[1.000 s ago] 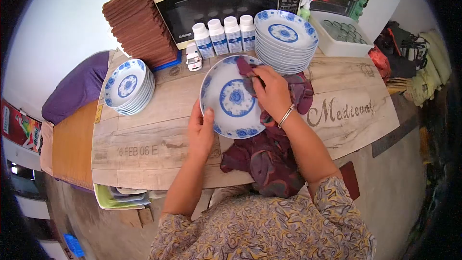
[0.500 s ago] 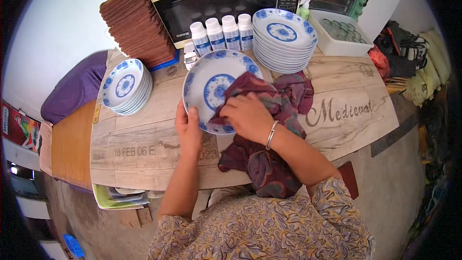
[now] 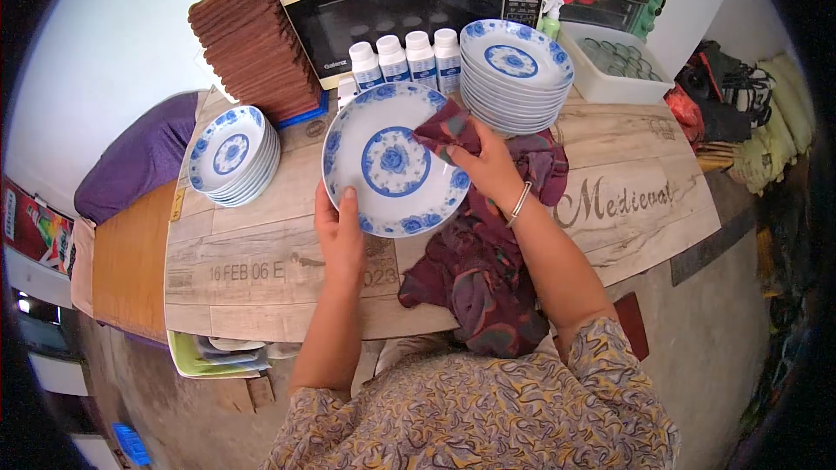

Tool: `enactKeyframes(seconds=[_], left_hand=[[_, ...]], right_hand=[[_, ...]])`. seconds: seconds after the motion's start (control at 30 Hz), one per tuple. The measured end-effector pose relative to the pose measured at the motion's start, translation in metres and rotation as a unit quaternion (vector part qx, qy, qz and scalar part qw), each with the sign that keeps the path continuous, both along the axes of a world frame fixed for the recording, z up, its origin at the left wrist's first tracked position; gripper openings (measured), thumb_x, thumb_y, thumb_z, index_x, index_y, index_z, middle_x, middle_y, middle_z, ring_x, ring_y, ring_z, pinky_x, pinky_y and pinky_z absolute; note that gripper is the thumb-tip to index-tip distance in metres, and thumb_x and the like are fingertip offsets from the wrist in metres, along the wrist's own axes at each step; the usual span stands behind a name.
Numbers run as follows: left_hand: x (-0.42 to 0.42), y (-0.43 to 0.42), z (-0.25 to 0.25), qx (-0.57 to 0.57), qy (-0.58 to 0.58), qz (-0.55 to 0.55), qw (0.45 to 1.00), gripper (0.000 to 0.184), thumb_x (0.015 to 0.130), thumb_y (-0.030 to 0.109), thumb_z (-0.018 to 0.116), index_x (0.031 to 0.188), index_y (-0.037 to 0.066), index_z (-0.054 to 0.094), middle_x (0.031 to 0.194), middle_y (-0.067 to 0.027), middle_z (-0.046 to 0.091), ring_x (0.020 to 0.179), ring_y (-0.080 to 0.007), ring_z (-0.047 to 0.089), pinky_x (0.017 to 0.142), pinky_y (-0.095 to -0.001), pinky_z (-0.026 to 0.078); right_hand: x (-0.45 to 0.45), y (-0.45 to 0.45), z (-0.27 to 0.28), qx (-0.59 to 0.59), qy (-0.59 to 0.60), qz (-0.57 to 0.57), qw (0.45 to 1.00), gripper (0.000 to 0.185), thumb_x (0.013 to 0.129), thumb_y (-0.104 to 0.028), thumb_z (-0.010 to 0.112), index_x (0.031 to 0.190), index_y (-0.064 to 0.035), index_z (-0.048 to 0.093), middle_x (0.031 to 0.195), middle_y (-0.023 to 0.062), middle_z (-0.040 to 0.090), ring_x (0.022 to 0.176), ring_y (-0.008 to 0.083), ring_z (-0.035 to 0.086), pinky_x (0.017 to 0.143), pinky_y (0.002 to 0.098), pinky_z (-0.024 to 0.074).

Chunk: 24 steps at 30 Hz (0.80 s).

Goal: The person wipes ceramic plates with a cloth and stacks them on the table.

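Observation:
A white plate with blue flowers (image 3: 394, 165) is tilted up over the table, facing me. My left hand (image 3: 339, 231) grips its lower left rim, thumb on the face and fingers behind. At the plate's right rim, my right hand (image 3: 488, 161) is closed on a dark maroon patterned cloth (image 3: 479, 287), pressing a fold of it against the plate. The rest of the cloth trails down over the table's front edge. To the right behind stands a tall stack of matching plates (image 3: 515, 78); on the left is a smaller stack of similar dishes (image 3: 233, 157).
Several white bottles (image 3: 420, 59) stand before a microwave (image 3: 396, 22). Folded brown towels (image 3: 252, 43) rise at the back left. A white tray of glasses (image 3: 610, 65) sits at the back right. The wood-patterned tabletop (image 3: 610, 235) ends near my body.
My right hand, with the cloth, has moved from the plate's lower middle up and right to its right rim. The plate has shifted slightly left, uncovering its central flower.

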<state>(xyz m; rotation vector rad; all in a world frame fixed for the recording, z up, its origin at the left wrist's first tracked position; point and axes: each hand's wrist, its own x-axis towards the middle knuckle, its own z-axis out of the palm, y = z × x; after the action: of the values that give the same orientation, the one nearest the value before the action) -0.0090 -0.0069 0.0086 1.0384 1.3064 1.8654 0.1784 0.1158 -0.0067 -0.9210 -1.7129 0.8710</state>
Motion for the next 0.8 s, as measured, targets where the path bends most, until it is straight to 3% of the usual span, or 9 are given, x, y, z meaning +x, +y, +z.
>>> enactKeyframes(seconds=[0.07,0.17,0.37,0.5,0.67,0.77,0.8], left_hand=[[-0.007,0.001,-0.005,0.023,0.003,0.011,1.0,0.035,0.089,0.015,0.047,0.12,0.0,0.042,0.111,-0.008,0.051,0.101,-0.0126,0.047,0.087,-0.026,0.037],[-0.012,0.002,-0.008,0.052,-0.002,0.022,0.998,0.036,0.089,0.014,0.046,0.12,-0.001,0.041,0.111,-0.0082,0.051,0.1,-0.0126,0.047,0.087,-0.0258,0.037],[-0.009,0.0,0.0,0.053,0.04,0.093,0.994,0.037,0.089,0.015,0.046,0.121,-0.002,0.04,0.112,-0.0097,0.05,0.1,-0.014,0.047,0.087,-0.0263,0.037],[-0.018,0.002,-0.003,0.047,0.045,0.106,0.992,0.038,0.089,0.015,0.044,0.122,-0.002,0.039,0.114,-0.0107,0.049,0.101,-0.0156,0.047,0.087,-0.0267,0.037],[-0.016,0.003,-0.002,0.069,-0.006,0.112,0.991,0.039,0.089,0.016,0.043,0.122,-0.003,0.039,0.114,-0.0117,0.049,0.101,-0.0163,0.047,0.087,-0.0274,0.037],[-0.013,0.003,-0.001,0.076,-0.039,0.118,0.989,0.04,0.089,0.018,0.043,0.122,-0.003,0.038,0.114,-0.0122,0.049,0.101,-0.0167,0.047,0.087,-0.0281,0.037],[-0.013,0.002,0.0,0.078,-0.048,0.119,0.989,0.04,0.089,0.019,0.042,0.122,-0.003,0.038,0.114,-0.0123,0.048,0.101,-0.0168,0.047,0.087,-0.0284,0.037]], right_hand=[[-0.003,0.0,-0.004,-0.143,0.091,0.128,0.977,0.035,0.078,-0.009,0.057,0.111,0.0007,0.052,0.101,0.0097,0.06,0.09,0.0153,0.056,0.08,0.0281,0.0429],[-0.008,-0.013,0.003,-0.204,0.117,0.134,0.963,0.025,0.08,-0.011,0.055,0.102,0.0013,0.058,0.091,0.0022,0.061,0.08,0.0092,0.054,0.074,0.0239,0.0434],[-0.014,-0.023,0.006,-0.271,0.165,0.158,0.935,0.022,0.083,-0.013,0.053,0.1,-0.0002,0.059,0.087,0.0012,0.06,0.077,0.0096,0.054,0.073,0.0235,0.0438],[-0.015,-0.023,0.001,-0.288,0.121,0.19,0.931,0.021,0.083,-0.014,0.053,0.099,-0.0001,0.059,0.088,0.0029,0.061,0.078,0.0101,0.055,0.072,0.0242,0.0445],[-0.021,-0.032,0.001,-0.369,0.159,0.211,0.891,0.022,0.084,-0.016,0.052,0.099,-0.0008,0.058,0.087,0.0039,0.062,0.077,0.0119,0.057,0.068,0.0258,0.0465],[-0.032,-0.048,0.012,-0.39,0.234,0.235,0.859,0.025,0.084,-0.021,0.053,0.102,-0.0038,0.056,0.082,0.0032,0.062,0.068,0.0116,0.057,0.056,0.0251,0.047],[-0.032,-0.049,0.011,-0.405,0.221,0.246,0.852,0.026,0.084,-0.019,0.052,0.105,-0.0031,0.054,0.087,0.0039,0.061,0.072,0.0125,0.058,0.061,0.0252,0.0474]])
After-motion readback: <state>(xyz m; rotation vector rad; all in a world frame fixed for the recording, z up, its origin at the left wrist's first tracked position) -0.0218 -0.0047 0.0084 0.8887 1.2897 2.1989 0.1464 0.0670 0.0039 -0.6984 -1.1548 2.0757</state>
